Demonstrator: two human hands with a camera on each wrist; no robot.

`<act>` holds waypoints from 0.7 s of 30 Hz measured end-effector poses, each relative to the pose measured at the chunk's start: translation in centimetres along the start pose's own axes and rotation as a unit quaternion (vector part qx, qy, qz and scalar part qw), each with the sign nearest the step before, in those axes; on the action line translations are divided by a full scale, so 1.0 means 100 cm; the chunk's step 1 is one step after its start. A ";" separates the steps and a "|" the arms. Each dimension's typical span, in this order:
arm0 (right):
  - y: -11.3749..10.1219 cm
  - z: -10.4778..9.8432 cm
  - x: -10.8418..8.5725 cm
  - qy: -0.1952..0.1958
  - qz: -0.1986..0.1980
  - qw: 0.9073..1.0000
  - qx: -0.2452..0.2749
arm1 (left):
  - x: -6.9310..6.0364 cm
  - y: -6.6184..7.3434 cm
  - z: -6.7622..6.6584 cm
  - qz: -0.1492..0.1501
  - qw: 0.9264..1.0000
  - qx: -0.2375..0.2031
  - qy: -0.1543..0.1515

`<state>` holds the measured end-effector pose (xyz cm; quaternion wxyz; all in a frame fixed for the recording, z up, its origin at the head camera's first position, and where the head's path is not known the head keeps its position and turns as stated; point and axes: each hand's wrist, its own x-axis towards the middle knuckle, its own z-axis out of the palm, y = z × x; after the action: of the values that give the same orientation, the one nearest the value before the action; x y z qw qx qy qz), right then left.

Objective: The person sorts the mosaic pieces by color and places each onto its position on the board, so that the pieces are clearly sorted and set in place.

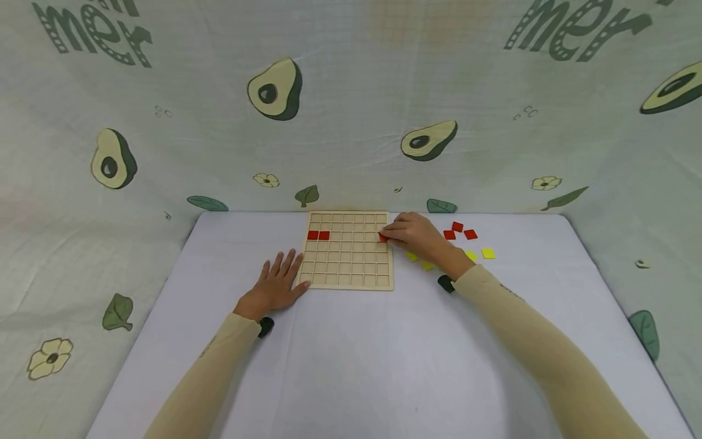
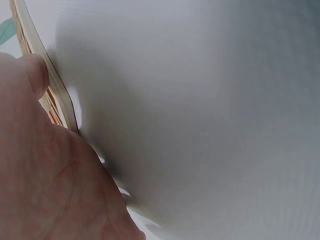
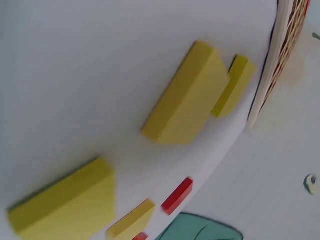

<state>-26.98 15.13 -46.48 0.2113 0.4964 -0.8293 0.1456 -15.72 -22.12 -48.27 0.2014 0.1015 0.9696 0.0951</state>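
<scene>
A wooden grid board point(image 1: 348, 264) lies at the back of the table, with two red tiles point(image 1: 324, 235) side by side in cells at its left. My right hand point(image 1: 419, 236) pinches a red tile point(image 1: 383, 238) at the board's right edge, in the same row. Spread flat, my left hand point(image 1: 276, 286) rests at the board's lower left, its fingers along the edge. In the left wrist view that hand point(image 2: 50, 165) lies against the board's side point(image 2: 64, 102). The right wrist view does not show the right hand.
Right of the board lie several loose red tiles point(image 1: 457, 227) and several yellow tiles point(image 1: 488, 253), some partly behind the right forearm. Yellow tiles point(image 3: 185, 97) lie close to the board's edge point(image 3: 272, 60) in the right wrist view. A printed cloth point(image 1: 351, 134) hangs behind the table.
</scene>
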 end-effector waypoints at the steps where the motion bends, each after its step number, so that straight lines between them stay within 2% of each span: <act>1: -0.001 0.001 0.002 0.000 -0.001 1.000 0.003 | 0.001 -0.001 0.001 -0.002 1.000 0.002 -0.001; 11: -0.016 0.013 0.028 -0.028 0.019 0.999 0.018 | 0.007 -0.008 0.007 0.004 1.000 -0.005 0.012; 21: -0.022 0.030 0.052 -0.055 0.030 0.998 0.018 | 0.010 -0.009 0.009 -0.009 1.000 0.003 0.001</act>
<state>-27.84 8.80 -46.46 0.1522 0.4823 -0.8514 0.1393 -16.37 -22.60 -49.61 0.2009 0.0937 0.9709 0.0903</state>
